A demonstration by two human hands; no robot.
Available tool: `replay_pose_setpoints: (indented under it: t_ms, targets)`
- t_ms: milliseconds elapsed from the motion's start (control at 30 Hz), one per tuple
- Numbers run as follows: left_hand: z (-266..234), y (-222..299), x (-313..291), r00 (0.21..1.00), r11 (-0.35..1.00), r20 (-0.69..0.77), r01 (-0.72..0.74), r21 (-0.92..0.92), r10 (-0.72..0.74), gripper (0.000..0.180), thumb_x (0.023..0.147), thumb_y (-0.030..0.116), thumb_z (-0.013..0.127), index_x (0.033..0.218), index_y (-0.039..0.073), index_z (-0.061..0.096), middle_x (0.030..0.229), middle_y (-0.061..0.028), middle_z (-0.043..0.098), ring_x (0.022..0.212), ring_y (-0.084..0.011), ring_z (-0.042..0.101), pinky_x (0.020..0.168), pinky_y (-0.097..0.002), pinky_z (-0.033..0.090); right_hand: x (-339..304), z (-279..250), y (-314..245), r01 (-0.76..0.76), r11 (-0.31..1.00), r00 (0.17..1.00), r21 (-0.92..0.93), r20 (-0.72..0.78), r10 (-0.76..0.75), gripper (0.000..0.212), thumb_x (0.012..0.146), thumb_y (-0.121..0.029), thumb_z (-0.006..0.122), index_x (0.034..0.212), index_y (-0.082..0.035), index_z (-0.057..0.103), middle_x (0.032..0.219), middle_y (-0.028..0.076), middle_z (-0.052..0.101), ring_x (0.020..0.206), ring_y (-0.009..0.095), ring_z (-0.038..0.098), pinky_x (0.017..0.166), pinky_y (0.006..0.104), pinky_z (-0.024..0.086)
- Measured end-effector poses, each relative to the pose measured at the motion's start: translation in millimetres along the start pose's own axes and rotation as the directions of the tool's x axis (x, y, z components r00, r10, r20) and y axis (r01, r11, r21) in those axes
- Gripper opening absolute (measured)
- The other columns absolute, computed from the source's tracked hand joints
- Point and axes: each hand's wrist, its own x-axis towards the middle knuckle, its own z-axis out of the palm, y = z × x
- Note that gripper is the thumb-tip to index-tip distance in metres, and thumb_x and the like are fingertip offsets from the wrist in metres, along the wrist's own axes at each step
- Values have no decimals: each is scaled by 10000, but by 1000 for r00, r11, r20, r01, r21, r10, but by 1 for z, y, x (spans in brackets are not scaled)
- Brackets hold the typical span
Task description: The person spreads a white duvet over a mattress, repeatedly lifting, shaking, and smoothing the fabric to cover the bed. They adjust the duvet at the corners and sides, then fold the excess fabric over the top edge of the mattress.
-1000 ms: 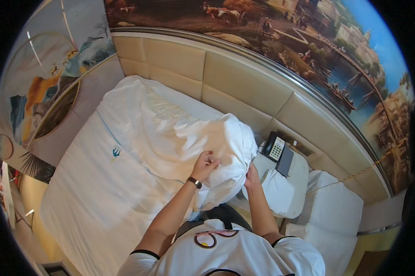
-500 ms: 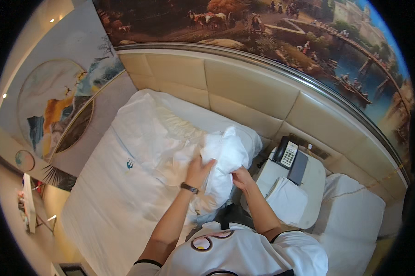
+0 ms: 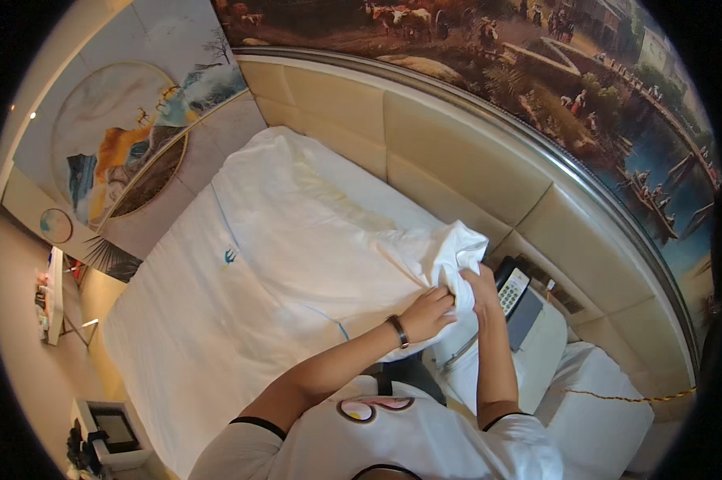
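A white duvet cover (image 3: 281, 272) with a thin blue line and a small blue emblem lies spread over the bed. Its corner near the headboard is bunched up, and both my hands hold it there. My left hand (image 3: 429, 314), a dark band on its wrist, is closed on the cloth from the near side. Just to its right, my right hand (image 3: 481, 290) grips the same raised corner, its fingers partly hidden by the folds. A cream-coloured layer (image 3: 337, 194) shows along the cover's far edge, beside the white sheet (image 3: 369, 188).
A padded beige headboard (image 3: 329, 120) runs behind the bed. Close to my right arm stands a bedside table (image 3: 549, 344) with a telephone (image 3: 513, 292) and a dark folder (image 3: 526, 322). Further right is a white-covered block (image 3: 597, 392). A small framed box (image 3: 113, 432) sits at lower left.
Both hands have moved right and toward the headboard, drawing the bunched cloth to the bed's corner. The cover now lies flatter, with a second stretch of blue line showing.
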Motion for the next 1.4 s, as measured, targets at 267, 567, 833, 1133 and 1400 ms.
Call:
replay_pose_setpoints:
  t_ms: [267,567,833,1133,1400]
  targets:
    - [-52,-134,13,920,909,-105,391,147,-378,621,775,-3,613,1350,76,392,1245,-206,440,1149,-366,460,946,-375,430,-34,-26,29,98,991,963,-95,-243,-119,274,741,-21,577,1004,33,634,892,49,649,759,144,602,709,273,474]
    - [-53,-240,74,815,833,347,268,483,-463,411,762,11,573,1152,141,589,1012,-130,620,981,-337,583,880,-408,464,-30,-64,49,187,910,959,-369,-133,-251,163,791,-12,582,934,14,655,812,-33,619,777,81,536,727,238,440]
    - [30,-298,142,908,975,380,106,196,-175,189,748,111,589,914,120,680,960,-111,612,925,-312,547,845,-399,432,-18,-92,50,395,833,917,-387,114,-381,278,662,64,498,874,30,676,938,137,665,873,228,623,789,292,461]
    - [23,-281,120,-199,839,903,337,427,-380,285,840,311,566,971,88,685,922,-85,640,851,-240,571,788,-361,448,-15,-121,66,276,931,953,-238,195,-233,381,571,66,431,849,25,689,900,162,686,891,303,635,878,389,457]
    - [-34,-263,80,-425,600,814,552,579,-395,400,904,436,552,957,63,688,824,-55,650,736,-164,579,686,-325,461,-18,-108,59,-20,989,955,-148,291,63,465,605,129,450,955,-44,702,990,124,685,1004,310,611,1057,453,323]
